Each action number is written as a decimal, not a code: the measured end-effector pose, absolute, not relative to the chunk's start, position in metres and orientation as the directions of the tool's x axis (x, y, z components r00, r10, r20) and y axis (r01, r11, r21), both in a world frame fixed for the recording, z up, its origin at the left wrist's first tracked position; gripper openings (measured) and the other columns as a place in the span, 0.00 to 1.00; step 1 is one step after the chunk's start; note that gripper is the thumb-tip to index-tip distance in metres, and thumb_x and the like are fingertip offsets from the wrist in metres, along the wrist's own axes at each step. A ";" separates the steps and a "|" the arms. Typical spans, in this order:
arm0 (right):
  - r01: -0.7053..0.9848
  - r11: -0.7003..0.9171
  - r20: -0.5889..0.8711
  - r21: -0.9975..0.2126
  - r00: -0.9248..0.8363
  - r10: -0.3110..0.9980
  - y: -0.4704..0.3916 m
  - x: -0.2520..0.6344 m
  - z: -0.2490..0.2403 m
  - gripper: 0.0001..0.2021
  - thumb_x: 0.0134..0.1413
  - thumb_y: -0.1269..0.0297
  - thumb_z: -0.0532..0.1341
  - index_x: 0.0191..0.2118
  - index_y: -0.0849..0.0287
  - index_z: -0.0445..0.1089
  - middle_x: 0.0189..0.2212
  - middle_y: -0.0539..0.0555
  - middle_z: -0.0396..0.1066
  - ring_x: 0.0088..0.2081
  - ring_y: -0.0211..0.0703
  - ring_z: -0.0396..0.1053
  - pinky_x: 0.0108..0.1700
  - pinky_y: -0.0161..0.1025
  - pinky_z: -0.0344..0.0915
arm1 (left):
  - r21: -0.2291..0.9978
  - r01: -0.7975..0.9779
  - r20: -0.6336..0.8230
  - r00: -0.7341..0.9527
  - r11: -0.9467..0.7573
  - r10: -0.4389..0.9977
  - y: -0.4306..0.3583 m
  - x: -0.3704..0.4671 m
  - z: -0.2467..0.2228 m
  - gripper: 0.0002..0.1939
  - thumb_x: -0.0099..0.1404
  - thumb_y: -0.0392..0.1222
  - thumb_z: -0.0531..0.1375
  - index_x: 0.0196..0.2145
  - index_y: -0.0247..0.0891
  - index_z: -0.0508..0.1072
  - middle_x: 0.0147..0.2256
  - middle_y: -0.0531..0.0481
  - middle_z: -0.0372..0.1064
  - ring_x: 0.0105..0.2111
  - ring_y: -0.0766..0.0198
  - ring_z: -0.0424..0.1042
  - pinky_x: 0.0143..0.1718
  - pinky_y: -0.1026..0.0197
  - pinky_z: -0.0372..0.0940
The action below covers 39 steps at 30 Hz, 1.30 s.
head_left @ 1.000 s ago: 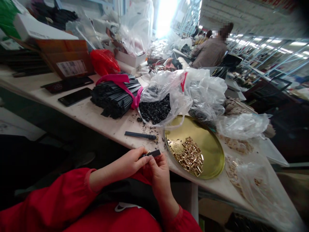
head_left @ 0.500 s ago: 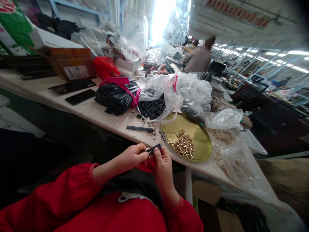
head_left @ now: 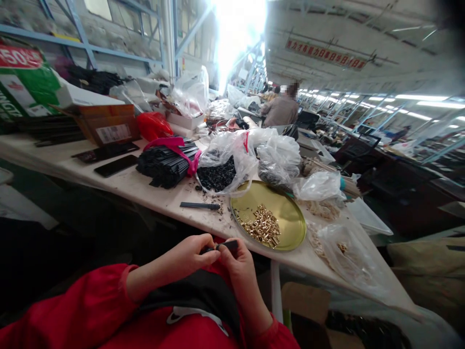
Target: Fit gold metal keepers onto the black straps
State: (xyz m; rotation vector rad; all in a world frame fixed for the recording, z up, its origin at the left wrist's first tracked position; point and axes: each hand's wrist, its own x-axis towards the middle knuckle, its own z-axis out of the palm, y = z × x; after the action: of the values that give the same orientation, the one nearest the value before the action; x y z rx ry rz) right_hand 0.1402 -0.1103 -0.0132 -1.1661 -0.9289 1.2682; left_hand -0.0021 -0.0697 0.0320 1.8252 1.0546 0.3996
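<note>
My left hand (head_left: 199,253) pinches one end of a short black strap (head_left: 231,245), close to a small gold metal piece on it. My right hand (head_left: 238,265) grips the same strap from the other side, thumb on top. Both hands are held in front of the table edge, fingertips nearly touching. The fingers hide much of the strap and the gold piece. Just beyond them on the table lies another dark strap (head_left: 199,206) with gold bits at its right end. A round gold tray (head_left: 292,223) bears a heap of small gold metal fittings (head_left: 264,228).
Behind the strap are a bundle of black strips (head_left: 163,165) tied with pink ribbon and a plastic bag of small black pieces (head_left: 218,173). A phone (head_left: 116,166) and a cardboard box (head_left: 112,127) stand left. A person (head_left: 281,110) sits farther back.
The view has tilted up and shifted. My hands have drawn closer together on the strap, and my fingers now cover more of the gold piece.
</note>
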 end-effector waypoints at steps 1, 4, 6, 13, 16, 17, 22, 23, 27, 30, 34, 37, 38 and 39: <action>-0.264 -0.089 -0.112 -0.960 0.072 0.991 -0.107 0.140 -0.015 0.12 0.45 0.58 0.63 0.28 0.58 0.61 0.20 0.44 0.61 0.23 0.34 0.58 0.27 0.33 0.57 | 0.854 0.495 -0.182 0.568 -0.157 0.802 -0.066 -0.002 0.030 0.15 0.58 0.51 0.53 0.25 0.36 0.65 0.22 0.56 0.64 0.23 0.67 0.61 0.22 0.67 0.53; -0.258 -0.077 -0.091 -0.963 0.045 0.995 -0.093 0.139 -0.021 0.11 0.46 0.57 0.62 0.29 0.58 0.61 0.21 0.44 0.60 0.23 0.34 0.57 0.28 0.33 0.56 | 0.865 0.498 -0.243 0.524 -0.062 0.816 -0.048 -0.001 0.021 0.19 0.57 0.56 0.54 0.22 0.37 0.62 0.19 0.57 0.61 0.20 0.68 0.59 0.19 0.67 0.51; -0.147 -0.030 -0.035 -0.989 0.034 0.999 -0.079 0.137 -0.024 0.11 0.50 0.55 0.59 0.28 0.58 0.62 0.22 0.45 0.61 0.25 0.35 0.58 0.29 0.33 0.57 | 0.890 0.455 -0.275 0.493 0.025 0.825 -0.032 -0.002 0.014 0.16 0.56 0.54 0.56 0.24 0.37 0.61 0.19 0.58 0.61 0.19 0.68 0.60 0.18 0.68 0.52; 0.545 0.132 0.042 -0.828 -0.175 0.984 0.036 0.166 -0.007 0.17 0.59 0.56 0.46 0.28 0.59 0.66 0.22 0.49 0.65 0.26 0.39 0.64 0.28 0.33 0.59 | 0.922 0.374 -0.279 0.467 0.098 0.839 0.027 -0.021 -0.007 0.12 0.58 0.49 0.53 0.30 0.37 0.64 0.20 0.59 0.61 0.18 0.70 0.59 0.20 0.68 0.54; 0.780 0.105 0.193 -0.617 0.020 0.981 0.105 0.183 -0.002 0.08 0.55 0.65 0.52 0.35 0.61 0.67 0.34 0.57 0.68 0.36 0.44 0.66 0.40 0.39 0.60 | 0.906 0.395 -0.318 0.392 0.154 0.863 0.050 -0.027 -0.013 0.14 0.58 0.53 0.52 0.29 0.37 0.63 0.19 0.60 0.59 0.16 0.71 0.56 0.18 0.68 0.52; 0.807 0.082 0.202 -0.585 0.047 0.978 0.123 0.187 -0.003 0.07 0.54 0.67 0.54 0.36 0.61 0.67 0.37 0.59 0.67 0.39 0.47 0.65 0.43 0.41 0.59 | 0.909 0.385 -0.317 0.385 0.161 0.867 0.056 -0.028 -0.014 0.15 0.58 0.53 0.52 0.29 0.37 0.63 0.19 0.60 0.59 0.16 0.71 0.55 0.18 0.68 0.52; 0.853 -0.016 0.123 -0.521 0.094 0.988 0.169 0.192 -0.022 0.04 0.43 0.74 0.60 0.27 0.60 0.67 0.32 0.60 0.68 0.39 0.52 0.66 0.43 0.46 0.56 | 0.916 0.379 -0.293 0.397 0.135 0.870 0.077 -0.026 -0.015 0.15 0.59 0.53 0.51 0.27 0.38 0.62 0.18 0.59 0.59 0.17 0.70 0.57 0.19 0.68 0.53; 0.851 -0.020 0.115 -0.525 0.095 0.989 0.171 0.192 -0.024 0.04 0.42 0.75 0.60 0.27 0.60 0.67 0.32 0.59 0.68 0.39 0.52 0.66 0.43 0.46 0.56 | 0.917 0.377 -0.294 0.406 0.134 0.865 0.080 -0.025 -0.015 0.15 0.59 0.53 0.51 0.26 0.38 0.63 0.18 0.59 0.59 0.17 0.70 0.57 0.19 0.68 0.53; 0.789 -0.008 0.107 -0.614 0.093 0.990 0.169 0.194 -0.021 0.05 0.42 0.73 0.59 0.29 0.59 0.66 0.31 0.56 0.68 0.37 0.48 0.66 0.42 0.44 0.58 | 0.927 0.349 -0.280 0.398 0.138 0.873 0.092 -0.017 -0.015 0.13 0.59 0.51 0.50 0.28 0.38 0.63 0.18 0.59 0.59 0.16 0.70 0.56 0.16 0.69 0.52; 0.688 0.005 0.074 -0.726 0.071 0.995 0.153 0.186 -0.012 0.06 0.43 0.66 0.61 0.31 0.59 0.66 0.28 0.52 0.69 0.30 0.43 0.67 0.35 0.40 0.62 | 0.948 0.317 -0.156 0.335 0.044 0.929 0.099 -0.008 -0.010 0.12 0.60 0.49 0.50 0.28 0.38 0.63 0.20 0.58 0.59 0.18 0.70 0.58 0.18 0.69 0.53; 0.342 -0.021 -0.012 -0.939 0.028 1.000 0.110 0.170 -0.002 0.12 0.42 0.58 0.62 0.32 0.58 0.65 0.26 0.49 0.68 0.27 0.38 0.65 0.30 0.35 0.61 | 0.947 0.294 0.047 0.270 -0.129 0.962 0.097 0.002 0.001 0.10 0.61 0.46 0.51 0.27 0.38 0.64 0.21 0.58 0.61 0.21 0.70 0.60 0.23 0.69 0.55; -0.028 -0.097 -0.098 -0.995 0.023 0.995 0.076 0.165 0.003 0.11 0.41 0.59 0.64 0.32 0.59 0.67 0.25 0.47 0.67 0.26 0.34 0.62 0.29 0.33 0.59 | 0.948 0.284 0.076 0.249 -0.148 0.966 0.086 0.006 0.008 0.10 0.61 0.45 0.51 0.27 0.37 0.64 0.20 0.59 0.60 0.19 0.71 0.58 0.23 0.68 0.55; -0.101 -0.116 -0.119 -0.988 0.028 0.992 0.066 0.165 0.004 0.11 0.41 0.60 0.65 0.32 0.59 0.68 0.25 0.47 0.66 0.26 0.33 0.61 0.30 0.33 0.58 | 0.947 0.285 0.074 0.260 -0.150 0.963 0.081 0.006 0.009 0.09 0.61 0.45 0.52 0.27 0.37 0.64 0.19 0.59 0.60 0.19 0.71 0.58 0.22 0.68 0.54; -0.162 -0.130 -0.138 -0.978 0.034 0.990 0.057 0.165 0.004 0.11 0.41 0.60 0.65 0.32 0.59 0.68 0.25 0.46 0.66 0.26 0.33 0.60 0.30 0.32 0.58 | 0.945 0.289 0.072 0.277 -0.154 0.958 0.075 0.007 0.010 0.09 0.61 0.44 0.52 0.27 0.37 0.64 0.19 0.59 0.59 0.18 0.71 0.58 0.22 0.68 0.54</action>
State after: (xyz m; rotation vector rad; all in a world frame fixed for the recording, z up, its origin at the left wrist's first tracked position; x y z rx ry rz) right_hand 0.1647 0.0572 0.0042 -1.2068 -0.9904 1.3444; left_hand 0.0069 0.0753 0.0099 1.6374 1.1658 0.9239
